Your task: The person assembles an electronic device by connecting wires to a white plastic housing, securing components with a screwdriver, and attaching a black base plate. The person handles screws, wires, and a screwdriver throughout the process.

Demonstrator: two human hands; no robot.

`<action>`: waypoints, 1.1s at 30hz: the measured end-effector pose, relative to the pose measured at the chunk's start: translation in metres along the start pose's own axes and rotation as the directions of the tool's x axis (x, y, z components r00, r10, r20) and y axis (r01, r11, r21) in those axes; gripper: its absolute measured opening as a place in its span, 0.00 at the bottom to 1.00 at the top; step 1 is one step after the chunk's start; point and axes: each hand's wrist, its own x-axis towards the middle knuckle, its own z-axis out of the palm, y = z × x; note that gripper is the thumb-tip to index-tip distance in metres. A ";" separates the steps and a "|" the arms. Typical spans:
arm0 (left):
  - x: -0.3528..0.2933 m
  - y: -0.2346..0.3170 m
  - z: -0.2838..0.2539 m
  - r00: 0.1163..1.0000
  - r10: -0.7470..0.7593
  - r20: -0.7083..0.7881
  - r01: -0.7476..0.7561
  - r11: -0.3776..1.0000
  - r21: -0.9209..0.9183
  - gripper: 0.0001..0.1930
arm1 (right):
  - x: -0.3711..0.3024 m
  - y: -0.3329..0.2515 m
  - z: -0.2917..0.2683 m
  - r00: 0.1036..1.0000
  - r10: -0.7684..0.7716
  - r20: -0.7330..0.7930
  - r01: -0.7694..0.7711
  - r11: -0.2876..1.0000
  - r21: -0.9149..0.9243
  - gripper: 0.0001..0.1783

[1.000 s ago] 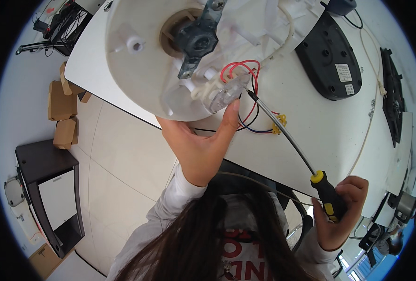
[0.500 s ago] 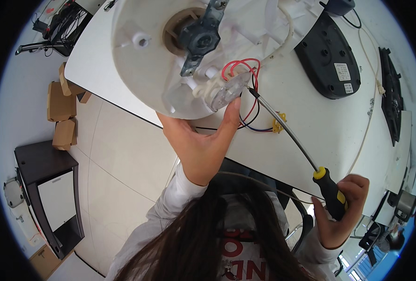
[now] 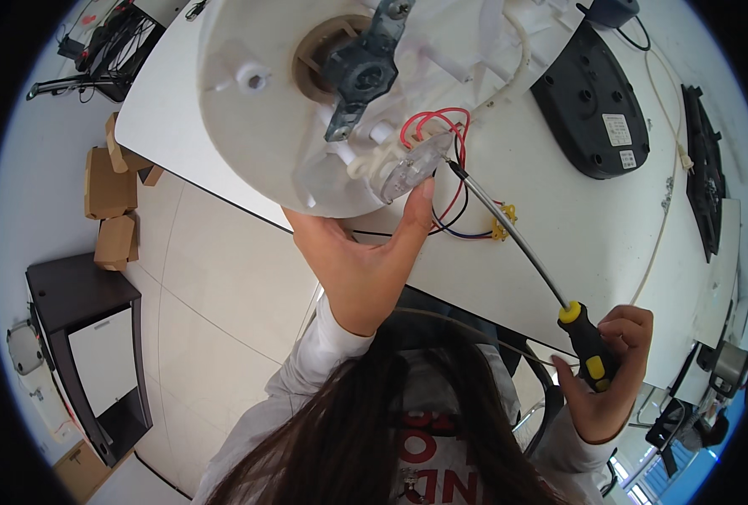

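My left hand (image 3: 361,261) grips the lower edge of a large white plastic housing (image 3: 252,143), its thumb pressed on a clear round plastic part (image 3: 414,167) with red wires (image 3: 441,116) beside it. The fingers behind the housing are hidden. A dark grey bracket (image 3: 367,76) sits over the housing's brown round opening. In my right hand (image 3: 614,370) is a screwdriver (image 3: 519,240) with a black and yellow handle. Its tip reaches the edge of the clear part; whether it sits in a screw I cannot tell. A small yellow part (image 3: 503,221) hangs on wires near the shaft.
A black plastic base (image 3: 593,101) lies on the white table (image 3: 508,286) at the right, with a pale cable (image 3: 662,219) beyond it. Cardboard boxes (image 3: 111,183) and a dark cabinet (image 3: 87,290) stand at the left. A chair is near my right arm.
My right hand and the screwdriver handle have shifted slightly left and up, and the fingers sit a little differently on the handle. The housing and my left hand have barely moved.
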 end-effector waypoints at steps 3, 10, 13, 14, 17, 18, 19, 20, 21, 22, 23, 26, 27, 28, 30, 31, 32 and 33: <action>0.000 0.000 0.000 1.000 -0.001 -0.007 0.001 1.000 -0.006 0.39 | 0.001 -0.003 -0.002 0.995 -0.038 -0.093 0.029 0.994 -0.104 0.27; -0.001 0.001 0.002 0.998 -0.044 -0.042 0.044 0.999 -0.007 0.38 | 0.007 -0.010 -0.019 0.972 0.222 0.079 -0.223 0.975 -0.003 0.23; -0.001 0.001 0.001 0.998 -0.044 -0.043 0.044 0.999 0.006 0.38 | 0.011 -0.007 -0.015 0.986 0.090 0.140 -0.088 0.996 -0.019 0.20; -0.002 0.000 0.001 0.998 -0.041 -0.048 0.041 0.999 0.005 0.37 | 0.011 -0.007 -0.012 0.990 0.113 0.090 -0.117 0.992 0.051 0.18; -0.003 -0.001 0.000 0.998 -0.034 -0.047 0.036 0.999 0.025 0.37 | 0.007 -0.006 -0.006 0.991 0.136 -0.013 -0.133 0.979 0.154 0.21; -0.003 -0.001 -0.001 0.998 -0.032 -0.045 0.034 0.999 0.036 0.37 | 0.006 -0.003 -0.006 0.995 0.100 -0.018 -0.097 0.988 0.119 0.23; -0.002 0.000 -0.001 0.999 -0.033 -0.011 0.033 0.999 0.031 0.37 | 0.005 -0.003 -0.008 0.997 0.069 -0.028 -0.067 0.995 0.081 0.25; -0.002 0.002 -0.001 0.999 -0.033 0.023 0.032 0.999 0.025 0.37 | 0.007 -0.009 -0.008 0.995 0.066 -0.077 -0.066 0.998 0.002 0.22; -0.001 0.003 -0.001 0.998 -0.033 0.057 0.032 0.999 0.020 0.38 | 0.005 -0.003 -0.016 0.998 0.008 -0.066 -0.010 1.000 -0.027 0.21; 0.000 0.004 0.000 0.999 -0.041 0.011 0.041 0.999 -0.005 0.37 | 0.004 -0.001 -0.017 0.997 0.045 -0.061 -0.046 0.999 -0.020 0.22; 0.001 0.005 0.004 0.998 -0.050 -0.034 0.049 0.998 -0.030 0.36 | 0.003 0.000 -0.018 0.995 0.081 -0.056 -0.082 0.997 -0.014 0.22; 0.002 0.003 0.002 0.998 -0.018 -0.058 0.018 1.000 0.011 0.35 | -0.002 0.003 -0.020 0.969 0.229 0.092 -0.232 0.973 0.021 0.26; 0.002 0.002 0.000 0.999 0.003 -0.046 -0.001 0.999 0.045 0.35 | -0.001 0.001 -0.017 0.964 0.243 0.108 -0.248 0.968 0.036 0.27; 0.002 0.002 -0.001 1.000 -0.013 -0.003 0.013 0.999 0.052 0.35 | 0.003 -0.008 -0.011 0.974 0.218 0.066 -0.222 0.973 0.060 0.28; 0.000 0.004 -0.003 0.996 -0.044 0.084 0.038 0.997 0.070 0.36 | 0.010 -0.015 -0.009 0.982 0.189 0.016 -0.189 0.972 0.138 0.30; 0.000 0.004 -0.003 0.996 -0.043 0.080 0.037 0.997 0.067 0.36 | 0.008 -0.012 -0.010 0.991 0.133 -0.011 -0.131 0.986 0.099 0.30; -0.001 0.004 -0.004 0.996 -0.042 0.076 0.037 0.997 0.065 0.36 | 0.006 -0.005 -0.011 0.997 0.075 -0.036 -0.073 0.996 0.059 0.29; -0.001 0.004 -0.004 0.997 -0.040 0.072 0.036 0.997 0.063 0.36 | 0.004 -0.001 -0.012 0.998 0.016 -0.058 -0.015 1.000 0.018 0.29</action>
